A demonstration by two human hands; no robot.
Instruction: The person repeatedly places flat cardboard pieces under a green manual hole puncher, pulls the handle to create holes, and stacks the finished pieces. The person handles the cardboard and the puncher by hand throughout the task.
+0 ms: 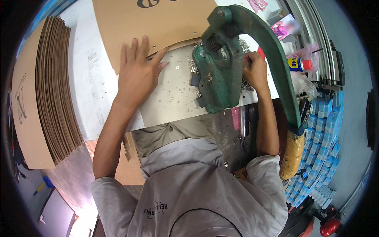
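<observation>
My left hand [138,75] lies with its fingers spread on brown cardboard sheets [166,23], near their front edge. Two small dark holes show along that edge, which reaches the head of a green hand-lever eyelet press [223,83]. On the right side of the press, my right hand [256,71] is closed with its fingers curled beside a heap of small metal eyelets [245,86]. What its fingertips hold, if anything, is hidden. More eyelets [193,67] lie around the left side of the press.
A tall stack of brown cardboard [55,87] stands at the left of the white table [89,75]. The press's long curved lever [282,59] arches down on the right, its end wrapped in yellow [293,154]. Beyond it are a spray can [298,64] and blue-white bundles [319,146].
</observation>
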